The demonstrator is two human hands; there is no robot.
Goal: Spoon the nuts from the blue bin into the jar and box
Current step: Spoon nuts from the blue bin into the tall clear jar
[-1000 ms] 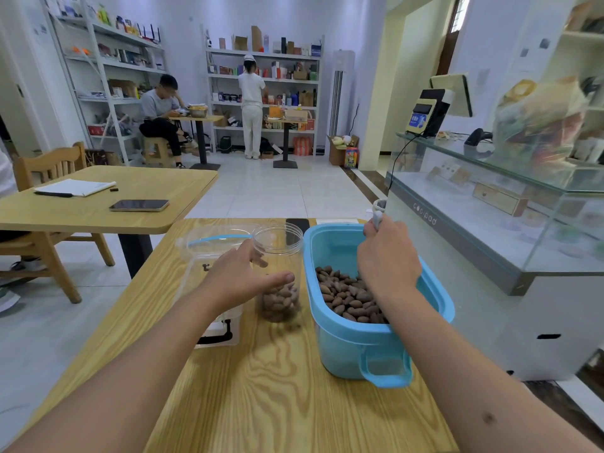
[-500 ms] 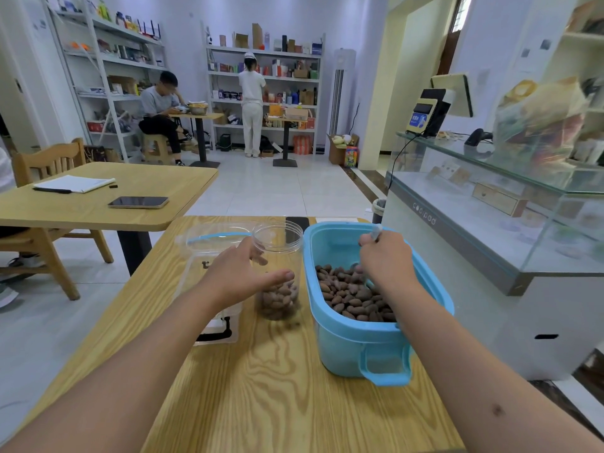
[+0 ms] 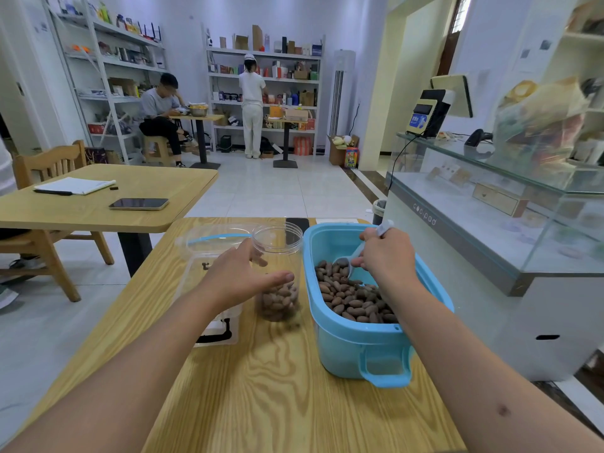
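Note:
A blue bin [image 3: 366, 351] stands on the wooden table [image 3: 261, 397], with brown nuts [image 3: 349, 299] piled in its near half. My right hand [image 3: 389, 256] is inside the bin, shut on a pale blue spoon [image 3: 346, 263] whose bowl rests on the nuts. Left of the bin stands a clear jar [image 3: 277, 240] with nuts in its bottom. My left hand [image 3: 238, 276] wraps around the jar's side. A clear plastic box [image 3: 209, 243] with a blue-edged rim sits left of the jar, partly hidden by my left hand.
A dark phone [image 3: 297, 223] lies at the table's far edge behind the jar. A glass display counter [image 3: 490, 230] runs close along the right. Another table [image 3: 98, 204] with a phone and notebook stands to the left, with a chair. Two people are at the back shelves.
My right hand has dropped lower into the bin and swung the spoon down, so its bowl now shows on the nuts. My left hand has stayed on the jar.

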